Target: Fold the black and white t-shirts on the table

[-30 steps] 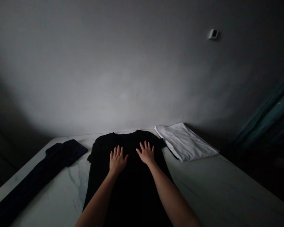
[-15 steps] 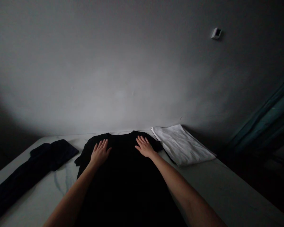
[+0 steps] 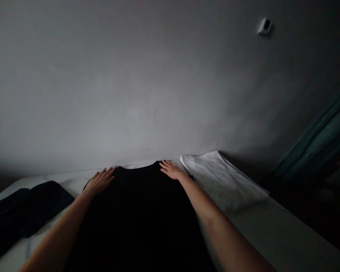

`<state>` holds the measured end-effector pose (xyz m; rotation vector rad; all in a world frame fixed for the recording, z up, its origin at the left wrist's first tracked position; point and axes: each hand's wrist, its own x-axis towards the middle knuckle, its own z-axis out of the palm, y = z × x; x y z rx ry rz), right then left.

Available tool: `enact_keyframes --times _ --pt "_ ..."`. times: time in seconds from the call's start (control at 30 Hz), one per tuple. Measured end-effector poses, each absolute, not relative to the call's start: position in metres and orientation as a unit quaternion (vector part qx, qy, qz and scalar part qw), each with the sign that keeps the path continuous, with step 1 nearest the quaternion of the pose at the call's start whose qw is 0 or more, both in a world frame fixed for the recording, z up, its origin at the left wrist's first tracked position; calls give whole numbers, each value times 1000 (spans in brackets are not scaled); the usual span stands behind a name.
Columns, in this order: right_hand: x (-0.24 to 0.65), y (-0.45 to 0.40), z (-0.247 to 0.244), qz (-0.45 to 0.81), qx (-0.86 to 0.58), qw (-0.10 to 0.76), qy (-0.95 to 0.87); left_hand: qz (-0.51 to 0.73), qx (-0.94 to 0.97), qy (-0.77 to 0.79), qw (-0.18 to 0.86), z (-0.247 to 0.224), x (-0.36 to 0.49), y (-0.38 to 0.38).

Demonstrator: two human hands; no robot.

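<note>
Head view: a black shirt (image 3: 138, 211) lies spread face-on before the person, its neckline towards the wall (image 3: 130, 87) and its lower part running out of sight at the bottom. The left grip (image 3: 100, 182), a bare hand, lies flat at the shirt's left shoulder, palm down, fingers extended and pinching nothing. The right grip (image 3: 171, 170) is just as open, fingers spread over the right shoulder, close beside the collar. The neckline sits between the two, and most of the shirt stretches nearer the person than either, between the forearms. The cloth is so dark that I cannot make out its folds.

At the far side, a thin strip of tabletop (image 3: 277, 230) separates the neckline from the wall, so there is little room beyond the fingertips. To the right, a folded white cloth (image 3: 223, 177) sits just beside the shirt's shoulder; whether they overlap I cannot tell. Nearer than that cloth, pale surface runs out to the slanting right edge. On the left, a navy garment (image 3: 42, 204) lies well apart from the shirt, pale surface showing between them, with the left forearm reaching across.
</note>
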<state>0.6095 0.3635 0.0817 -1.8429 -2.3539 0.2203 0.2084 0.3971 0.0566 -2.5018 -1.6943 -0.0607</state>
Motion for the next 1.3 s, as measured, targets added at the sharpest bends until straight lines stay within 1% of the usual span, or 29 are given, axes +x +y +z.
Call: enact_keyframes --times 0.1,0.13,0.2,0.23,0.3,0.37,0.43,0.57,0.67,0.77,0.83,0.93,1.03,1.17,1.3 --pt "634 356 90 10 -711 153 -687 -40 -790 -604 97 65 212 395" --pt "645 351 93 3 -756 162 -635 -56 -789 -602 109 69 219 391" --pt "668 340 100 20 -824 138 -549 -93 -810 -569 107 76 246 381" --pt "678 334 104 35 -840 120 -529 -109 -826 -546 88 79 265 376" --pt "691 324 109 60 -843 91 -526 -128 -861 -492 21 86 314 364" --pt "696 315 113 70 -831 84 -545 -137 -890 -433 -50 93 371 354" --pt "694 310 115 73 -816 81 -567 -146 -909 -379 -91 99 429 347" --pt "689 307 116 68 -798 86 -593 -130 -923 -351 -94 107 521 348" --pt "694 305 115 70 -790 96 -602 -110 -925 -352 -86 107 558 358" --pt "704 298 112 98 -772 91 -621 -98 -922 -366 -78 98 569 367" --pt "710 291 108 131 -739 89 -655 -112 -911 -391 -64 87 565 369" --pt "713 282 99 138 -697 136 -690 -171 -879 -444 -20 66 554 370" --pt "708 279 89 106 -705 178 -678 -195 -874 -445 11 48 547 373" --pt "700 285 85 82 -710 207 -668 -193 -890 -413 1 34 547 383" --pt "703 294 91 93 -718 290 -625 -199 -899 -390 -9 27 548 392"
